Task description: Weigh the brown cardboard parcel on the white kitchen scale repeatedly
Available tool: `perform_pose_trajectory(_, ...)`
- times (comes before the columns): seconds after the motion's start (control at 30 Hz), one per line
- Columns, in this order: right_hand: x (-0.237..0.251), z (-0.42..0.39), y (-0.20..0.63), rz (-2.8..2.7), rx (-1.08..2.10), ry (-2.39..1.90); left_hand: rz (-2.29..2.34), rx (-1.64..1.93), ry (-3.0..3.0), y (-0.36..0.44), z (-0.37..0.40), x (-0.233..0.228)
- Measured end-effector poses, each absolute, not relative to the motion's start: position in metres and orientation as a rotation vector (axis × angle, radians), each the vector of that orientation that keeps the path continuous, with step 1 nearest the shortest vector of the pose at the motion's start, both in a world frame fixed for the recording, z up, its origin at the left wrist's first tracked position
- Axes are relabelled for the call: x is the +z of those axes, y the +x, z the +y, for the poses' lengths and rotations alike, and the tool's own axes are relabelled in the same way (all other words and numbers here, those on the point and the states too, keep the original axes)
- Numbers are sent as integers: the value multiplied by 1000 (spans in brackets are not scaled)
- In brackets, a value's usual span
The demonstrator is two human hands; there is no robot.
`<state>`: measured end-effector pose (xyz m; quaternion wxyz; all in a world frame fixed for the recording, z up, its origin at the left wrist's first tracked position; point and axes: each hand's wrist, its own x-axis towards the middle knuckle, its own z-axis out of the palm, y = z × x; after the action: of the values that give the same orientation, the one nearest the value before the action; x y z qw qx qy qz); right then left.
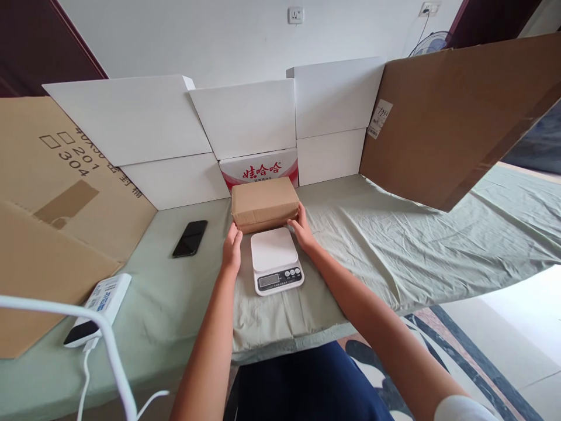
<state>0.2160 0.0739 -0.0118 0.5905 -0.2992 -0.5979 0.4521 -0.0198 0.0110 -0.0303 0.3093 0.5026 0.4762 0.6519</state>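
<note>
A closed brown cardboard box (265,202) is between my two hands, just behind a white digital kitchen scale (274,251). My left hand (232,247) grips the box's near left corner, thumb on the front face. At the near right corner, my right hand (301,228) holds it the same way, with the fingers along the side. Whether the box rests on the cloth or is slightly raised I cannot tell. The scale has a flat white plate, a grey display and several round buttons on its front panel; nothing lies on its plate.
A black phone (190,238) lies on the green cloth (350,234), left of the scale. Further left are a white power strip (103,304) and a white cable (109,345). White boxes (245,120) form a back wall, flanked by large cardboard (447,117) panels.
</note>
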Motion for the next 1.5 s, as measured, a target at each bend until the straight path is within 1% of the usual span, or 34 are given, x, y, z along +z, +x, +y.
perform_pose_trajectory(0.1,-8,66,221,-1418,971,-677,1238,1758,1384,-12,-5,-19)
perform_pose_trajectory(0.23,-1,40,233,-1462,944,-644,1229,1799,1390,-6,-34,-16)
perform_pose_trajectory(0.53,-9,-22,252,-1505,959,-641,1274,1806,1381,2,-93,-23)
perform_pose_trajectory(0.87,-10,-47,270,-1499,975,-690,1261,1749,1425,14,-129,-36)
perform_pose_trajectory(1.5,-10,-44,268,-1532,1002,-700,1295,1771,1305,17,-132,-37)
